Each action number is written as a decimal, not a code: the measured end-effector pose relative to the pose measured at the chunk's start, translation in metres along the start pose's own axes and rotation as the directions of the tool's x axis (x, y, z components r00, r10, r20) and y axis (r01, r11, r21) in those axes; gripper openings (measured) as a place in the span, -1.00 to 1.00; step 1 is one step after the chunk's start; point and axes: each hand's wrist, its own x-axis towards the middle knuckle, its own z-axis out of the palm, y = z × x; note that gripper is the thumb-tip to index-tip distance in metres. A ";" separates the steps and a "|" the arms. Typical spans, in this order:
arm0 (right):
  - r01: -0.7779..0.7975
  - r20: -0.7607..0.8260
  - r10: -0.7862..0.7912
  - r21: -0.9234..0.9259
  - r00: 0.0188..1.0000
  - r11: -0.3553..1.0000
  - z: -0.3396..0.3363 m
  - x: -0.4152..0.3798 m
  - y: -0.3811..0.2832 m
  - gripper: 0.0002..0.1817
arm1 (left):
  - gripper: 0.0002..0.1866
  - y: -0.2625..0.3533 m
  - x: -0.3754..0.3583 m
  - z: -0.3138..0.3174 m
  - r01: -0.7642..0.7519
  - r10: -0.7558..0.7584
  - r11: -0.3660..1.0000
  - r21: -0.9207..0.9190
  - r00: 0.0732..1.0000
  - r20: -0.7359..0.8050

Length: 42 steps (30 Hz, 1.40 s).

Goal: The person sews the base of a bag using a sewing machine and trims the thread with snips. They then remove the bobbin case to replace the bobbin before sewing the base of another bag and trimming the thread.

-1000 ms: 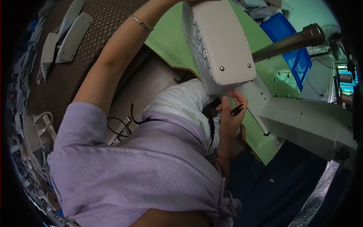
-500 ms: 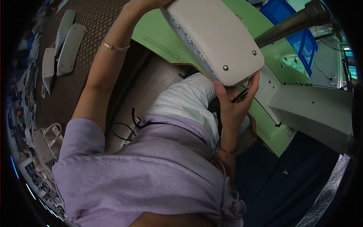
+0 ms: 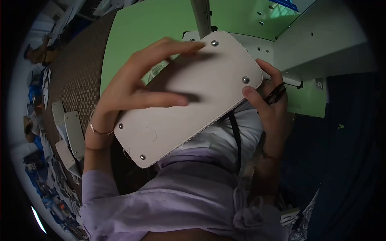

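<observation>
A handbag (image 3: pixel 173 120) is tilted across my lap with its cream base facing up; round metal feet sit near the corners and stitching runs along the edge. Fine loose threads lie at the lower left end of the base. My left hand (image 3: pixel 148 76) is open over the base, thumb and fingers spread, its fingertips close to the surface. With thumb on top near a metal foot, my right hand (image 3: pixel 267 94) grips the right end of the handbag. Small black snips (image 3: pixel 276 94) also sit among the fingers of that hand.
Beyond the bag is a green work table (image 3: pixel 132 36) with a metal post (image 3: pixel 201 18) and a grey machine arm (image 3: pixel 317 52). On a brown patterned surface (image 3: pixel 78 76) at left lie several cream bag pieces (image 3: pixel 74 134). A blue bin's edge shows at top right.
The handbag has come down toward my lap and turned so its whole base faces up. My left hand has moved from its far end to over the base and opened.
</observation>
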 end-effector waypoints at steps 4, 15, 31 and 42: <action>-0.073 -0.176 0.092 0.114 0.980 0.991 0.011 -0.025 -0.011 -0.36 | -0.22 -0.026 0.073 0.038 -0.302 0.293 0.950 0.079 0.949 0.114; -0.284 0.013 0.285 0.098 0.959 0.954 -0.031 -0.034 -0.032 -0.64 | -0.24 -0.012 0.096 0.069 -0.219 0.159 0.968 0.123 0.913 0.375; -0.391 0.102 0.394 -0.048 0.913 0.919 -0.037 -0.028 -0.048 -0.65 | -0.18 -0.003 0.088 0.073 -0.166 0.066 0.963 0.214 0.911 0.406; -0.378 0.066 0.383 -0.076 0.921 0.923 -0.036 -0.033 -0.045 -0.68 | -0.20 0.002 0.094 0.077 -0.256 0.156 0.944 0.206 0.901 0.405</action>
